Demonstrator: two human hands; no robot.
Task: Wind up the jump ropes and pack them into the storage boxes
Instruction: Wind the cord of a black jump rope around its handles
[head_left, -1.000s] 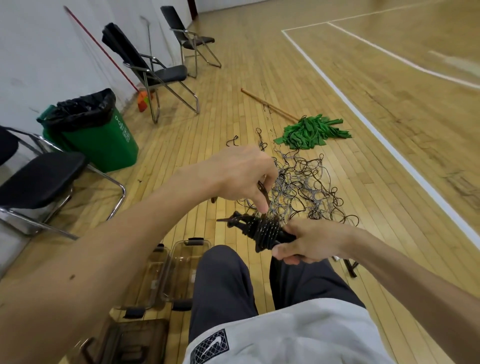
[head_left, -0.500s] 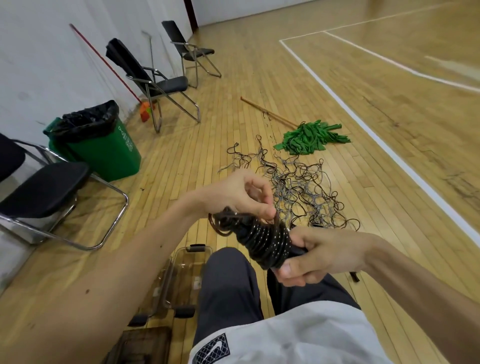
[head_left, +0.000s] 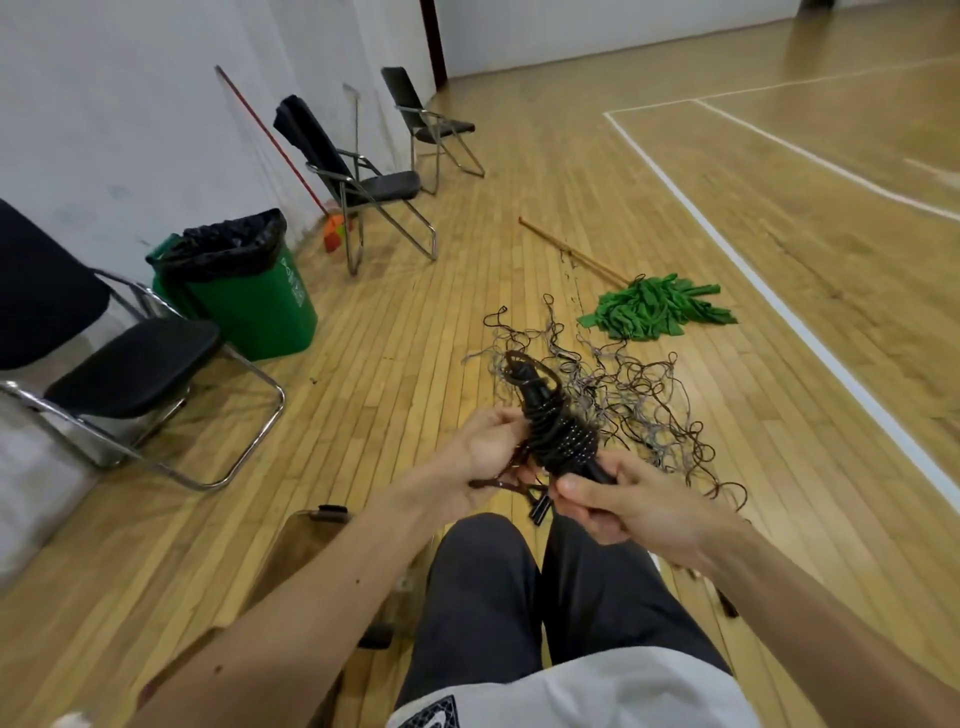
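My right hand (head_left: 618, 506) pinches the lower end of the wound jump rope (head_left: 558, 441), thumb on top. The bundle slants up and away between my two hands. My left hand (head_left: 483, 457) curls round its loose strand, touching the bundle's side. Beyond my grip the loose ropes (head_left: 623, 395) lie tangled on the floor (head_left: 415, 364); a clear storage box (head_left: 306, 551) sits beneath my left forearm

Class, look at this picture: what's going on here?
A seated person holds a mostly coiled jump rope. The right hand grips its handle end; the left hand holds the loose cord beside the coil. More ropes lie tangled on the floor ahead. A clear box sits by the left leg.
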